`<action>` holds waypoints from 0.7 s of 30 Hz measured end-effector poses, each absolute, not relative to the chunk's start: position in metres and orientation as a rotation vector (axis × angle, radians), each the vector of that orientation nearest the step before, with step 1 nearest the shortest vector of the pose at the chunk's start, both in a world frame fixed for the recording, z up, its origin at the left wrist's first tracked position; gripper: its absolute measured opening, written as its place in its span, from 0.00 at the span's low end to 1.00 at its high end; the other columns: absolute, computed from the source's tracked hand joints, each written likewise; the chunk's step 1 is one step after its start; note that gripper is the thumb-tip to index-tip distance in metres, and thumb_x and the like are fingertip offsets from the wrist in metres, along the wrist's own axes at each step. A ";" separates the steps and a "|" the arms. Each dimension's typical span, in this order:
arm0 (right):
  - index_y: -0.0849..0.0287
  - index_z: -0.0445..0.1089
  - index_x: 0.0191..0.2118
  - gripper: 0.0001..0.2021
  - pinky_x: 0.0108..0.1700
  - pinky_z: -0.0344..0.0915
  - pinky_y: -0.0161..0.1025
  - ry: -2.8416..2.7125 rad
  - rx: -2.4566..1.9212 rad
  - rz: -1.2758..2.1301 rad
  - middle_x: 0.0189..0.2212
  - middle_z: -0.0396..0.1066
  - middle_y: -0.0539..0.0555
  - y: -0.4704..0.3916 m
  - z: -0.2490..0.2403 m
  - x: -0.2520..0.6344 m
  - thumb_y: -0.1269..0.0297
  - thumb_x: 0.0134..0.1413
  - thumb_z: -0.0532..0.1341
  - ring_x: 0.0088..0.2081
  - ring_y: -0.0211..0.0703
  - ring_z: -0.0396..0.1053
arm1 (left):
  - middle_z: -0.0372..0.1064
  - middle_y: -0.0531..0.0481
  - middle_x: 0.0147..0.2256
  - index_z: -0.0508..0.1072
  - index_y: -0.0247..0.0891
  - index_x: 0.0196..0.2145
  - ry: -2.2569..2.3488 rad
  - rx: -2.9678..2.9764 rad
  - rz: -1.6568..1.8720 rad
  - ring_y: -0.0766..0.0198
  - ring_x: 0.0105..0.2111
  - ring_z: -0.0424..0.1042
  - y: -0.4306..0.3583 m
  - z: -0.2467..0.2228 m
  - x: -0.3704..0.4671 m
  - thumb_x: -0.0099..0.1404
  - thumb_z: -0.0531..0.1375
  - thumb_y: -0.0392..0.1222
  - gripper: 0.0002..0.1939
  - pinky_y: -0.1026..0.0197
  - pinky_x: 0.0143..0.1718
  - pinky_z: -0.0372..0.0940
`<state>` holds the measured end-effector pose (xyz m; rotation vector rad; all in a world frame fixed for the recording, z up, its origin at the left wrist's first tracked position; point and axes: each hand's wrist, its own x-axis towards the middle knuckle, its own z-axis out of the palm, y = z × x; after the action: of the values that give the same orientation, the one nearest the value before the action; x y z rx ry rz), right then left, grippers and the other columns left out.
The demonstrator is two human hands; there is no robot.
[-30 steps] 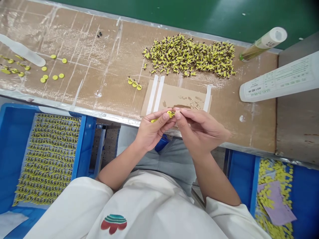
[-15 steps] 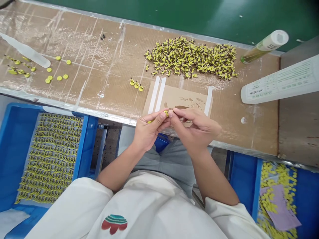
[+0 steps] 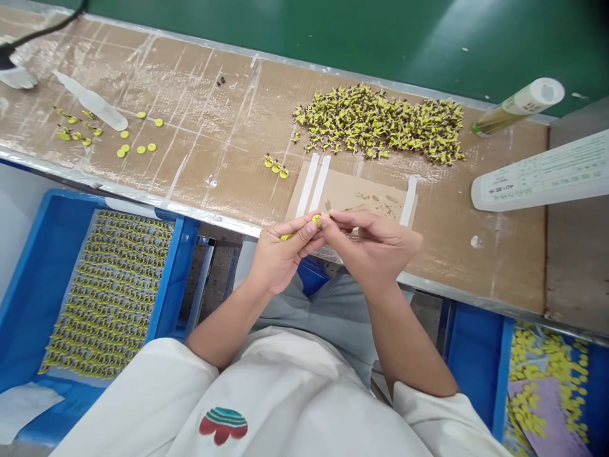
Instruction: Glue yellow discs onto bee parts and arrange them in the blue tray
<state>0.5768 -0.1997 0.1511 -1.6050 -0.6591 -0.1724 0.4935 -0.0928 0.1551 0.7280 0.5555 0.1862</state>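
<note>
Between the thumb and fingers of my left hand (image 3: 280, 257) is a small yellow round base (image 3: 316, 219), held above the bench's front edge. A second yellow disc (image 3: 286, 237) shows at the edge of the same hand. My right hand (image 3: 380, 244) is closed in a pinch right against that base; its fingertips hide most of what they grip. Beneath the hands lies a taped cardboard sheet (image 3: 349, 184) with brown stains. Three small yellow figurines on round bases (image 3: 276, 166) stand to its left. Behind it is a heap of loose yellow and dark figurines (image 3: 380, 120).
At the right stand a large white bottle (image 3: 537, 174) and a clear tube (image 3: 518, 108). Yellow discs (image 3: 141, 150) and a white plastic strip (image 3: 92, 101) lie at left. Below are a blue crate (image 3: 164, 273) with rows of figurines and another with yellow discs (image 3: 528, 368).
The view has shifted, so the bench and its contents sit farther right and lower. A black cable and white object now show at far left. Both hands keep nearly the same grip.
</note>
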 end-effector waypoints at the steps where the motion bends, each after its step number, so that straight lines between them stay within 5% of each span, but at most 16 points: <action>1: 0.54 0.81 0.38 0.06 0.31 0.74 0.35 -0.641 -1.585 -0.151 0.31 0.78 0.51 -0.198 0.151 0.576 0.67 0.52 0.72 0.30 0.39 0.75 | 0.81 0.46 0.46 0.84 0.39 0.40 0.557 0.720 0.193 0.59 0.45 0.81 -0.092 0.155 0.493 0.56 0.73 0.42 0.13 0.64 0.48 0.75; 21: 0.55 0.81 0.37 0.07 0.34 0.75 0.34 -0.558 -1.451 0.063 0.32 0.78 0.50 -0.177 0.140 0.572 0.67 0.51 0.74 0.31 0.38 0.76 | 0.81 0.41 0.40 0.83 0.31 0.41 0.627 0.680 0.233 0.57 0.42 0.81 -0.076 0.148 0.487 0.54 0.75 0.42 0.18 0.65 0.45 0.73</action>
<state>0.5720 -0.1770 0.1402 -1.4506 -0.5585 0.0630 0.4871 -0.0758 0.1484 0.6796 0.6268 0.2335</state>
